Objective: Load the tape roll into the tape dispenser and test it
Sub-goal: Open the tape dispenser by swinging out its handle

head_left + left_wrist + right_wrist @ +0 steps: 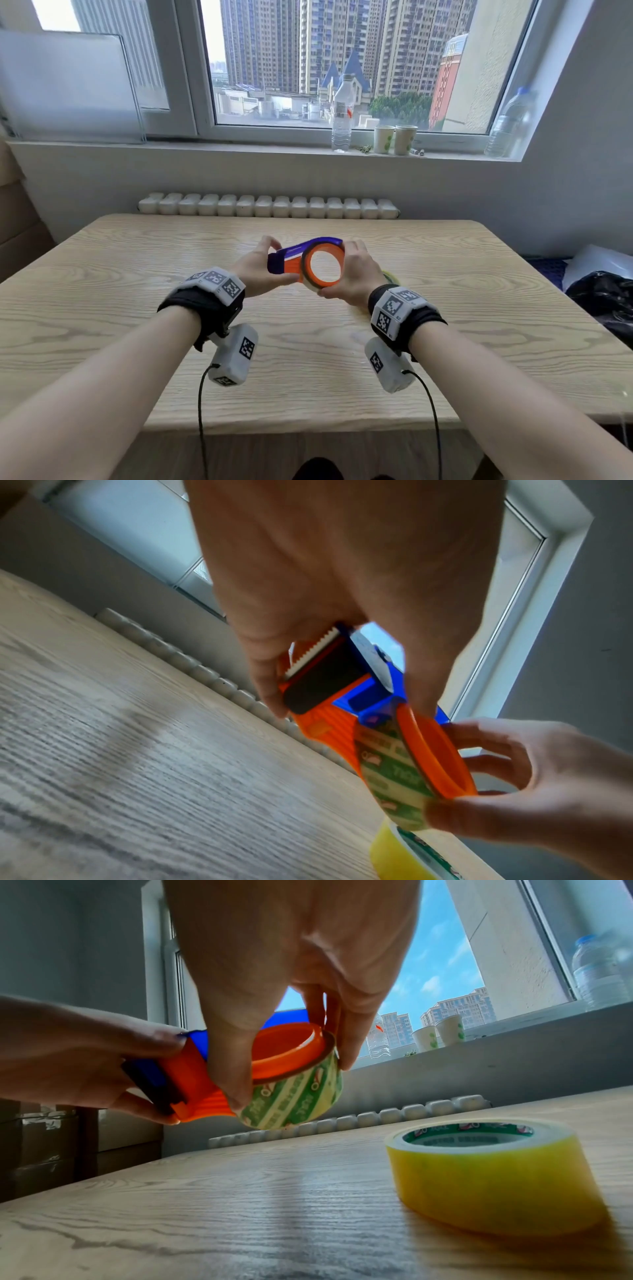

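Both hands hold the orange-and-blue plastic tape dispenser (301, 262) above the pale wood-grain table (308, 359). The left hand (255, 274) pinches its toothed cutter end between thumb and fingers. The right hand (352, 274) grips the spent cardboard core with green print (294, 1096) (no tape visible on it), seated on the orange hub. The full yellow tape roll (493, 1172) lies flat on the table, just beside the right hand.

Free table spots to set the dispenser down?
Bare wood on the table's left half, from the left hand out to the left edge, and along the far edge by the radiator. Crowded to the right: the yellow tape roll lies just beyond the right hand.
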